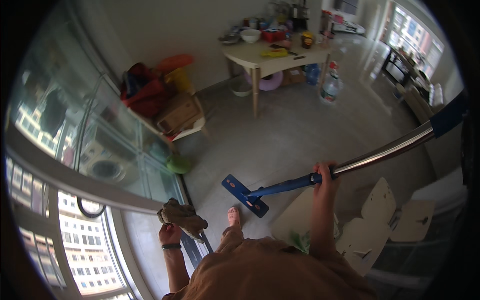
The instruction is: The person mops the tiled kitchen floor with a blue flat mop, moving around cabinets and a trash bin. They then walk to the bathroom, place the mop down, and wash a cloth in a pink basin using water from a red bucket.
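My right hand [325, 176] grips the handle of a flat mop where a blue plastic lower section meets a shiny metal pole [386, 152]. The mop's blue rectangular head [245, 195] is bare on top and lies at or just above the grey floor, in front of my foot in a pink slipper [233, 216]. In my left hand [170, 234] is a crumpled brownish-grey cloth [182, 218], held up beside the frame of a glass sliding door. A dark band circles the left wrist.
At the back stands a cream table [247, 58] crowded with bowls and bottles; a large water bottle [331, 88] is on the floor beside it. A low stand bears a cardboard box [179, 112] and a red bag [146, 93]. A green round object [178, 164] sits by the glass door [123, 131]. A white chair [365, 234] is at right.
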Available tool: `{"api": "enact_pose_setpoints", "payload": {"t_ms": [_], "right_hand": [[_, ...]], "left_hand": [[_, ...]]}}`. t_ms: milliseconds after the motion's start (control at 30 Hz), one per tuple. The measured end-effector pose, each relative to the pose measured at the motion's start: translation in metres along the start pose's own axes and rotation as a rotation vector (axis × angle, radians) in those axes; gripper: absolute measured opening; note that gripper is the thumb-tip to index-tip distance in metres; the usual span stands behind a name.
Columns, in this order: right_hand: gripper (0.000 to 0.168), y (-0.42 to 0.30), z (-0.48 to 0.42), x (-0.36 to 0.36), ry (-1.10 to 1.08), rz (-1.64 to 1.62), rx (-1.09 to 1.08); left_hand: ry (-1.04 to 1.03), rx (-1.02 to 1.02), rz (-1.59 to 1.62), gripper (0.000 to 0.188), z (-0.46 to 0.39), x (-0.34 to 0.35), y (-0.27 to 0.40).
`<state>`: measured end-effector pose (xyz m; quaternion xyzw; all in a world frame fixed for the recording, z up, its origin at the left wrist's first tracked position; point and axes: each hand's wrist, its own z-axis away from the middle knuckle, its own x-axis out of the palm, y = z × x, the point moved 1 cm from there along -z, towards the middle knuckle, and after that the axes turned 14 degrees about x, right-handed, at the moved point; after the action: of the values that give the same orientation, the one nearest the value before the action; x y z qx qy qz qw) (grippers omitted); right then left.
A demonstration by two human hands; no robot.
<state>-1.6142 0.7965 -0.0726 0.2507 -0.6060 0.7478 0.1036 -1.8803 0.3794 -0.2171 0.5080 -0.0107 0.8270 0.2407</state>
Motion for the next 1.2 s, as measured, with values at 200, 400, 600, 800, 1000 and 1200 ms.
{"api": "enact_pose_setpoints", "payload": {"t_ms": [200,400,600,800,1000,1200], "right_hand": [[0.014,-0.013,-0.047,-0.022,0.278,-0.029,-0.235],[0.015,-0.012,-0.081,-0.040,0.512,-0.094,-0.358],[0.014,-0.021,-0.156,-0.070,0.669,-0.071,-0.397],[0.014,-0.048,-0.243,-0.127,0.811,-0.109,-0.385],[0.014,-0.084,-0.319,-0.175,0.961,-0.146,-0.386],[0.015,-0.098,-0.384,-0.233,1.043,-0.188,-0.493]], "left_hand": [[0.010,-0.136,-0.192,0.027,-0.147,0.075,-0.089],[-0.071,-0.387,-0.290,0.029,-0.230,0.158,-0.223],[-0.164,-0.698,-0.302,0.031,-0.260,0.237,-0.381],[-0.155,-0.730,-0.371,0.031,-0.271,0.306,-0.530],[-0.192,-0.713,-0.432,0.029,-0.285,0.359,-0.664],[-0.160,-0.837,-0.468,0.028,-0.302,0.394,-0.812]]}}
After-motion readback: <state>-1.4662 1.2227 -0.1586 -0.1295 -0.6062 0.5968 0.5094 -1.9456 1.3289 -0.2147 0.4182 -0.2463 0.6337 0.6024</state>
